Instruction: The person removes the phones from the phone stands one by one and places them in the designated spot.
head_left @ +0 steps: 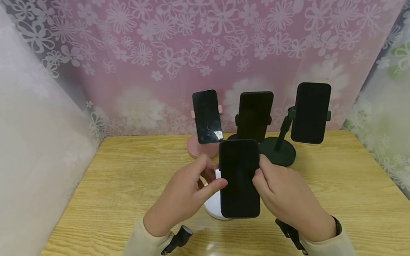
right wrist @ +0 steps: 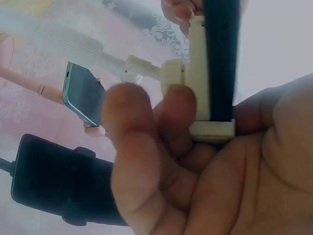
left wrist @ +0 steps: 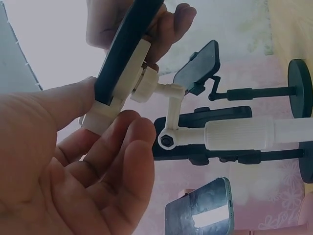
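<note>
A black phone (head_left: 240, 178) stands upright in the clamp of a white stand (head_left: 213, 201), whose jointed arm (left wrist: 190, 137) shows in the left wrist view. At the phone's left edge, my left hand (head_left: 185, 191) has its thumb on the phone and curled fingers round the white clamp (left wrist: 100, 117). My right hand (head_left: 289, 192) grips the opposite edge, with the clamp's end (right wrist: 212, 129) against the palm side and fingers curled behind it. The phone hides part of the stand in the head view.
Behind stand a pink stand (head_left: 193, 145) with a phone (head_left: 207, 117), a black holder with a phone (head_left: 255, 115), and a dark green stand (head_left: 279, 153) with a phone (head_left: 311, 113). A flowered curtain (head_left: 182, 43) hangs behind the wooden table (head_left: 121, 185).
</note>
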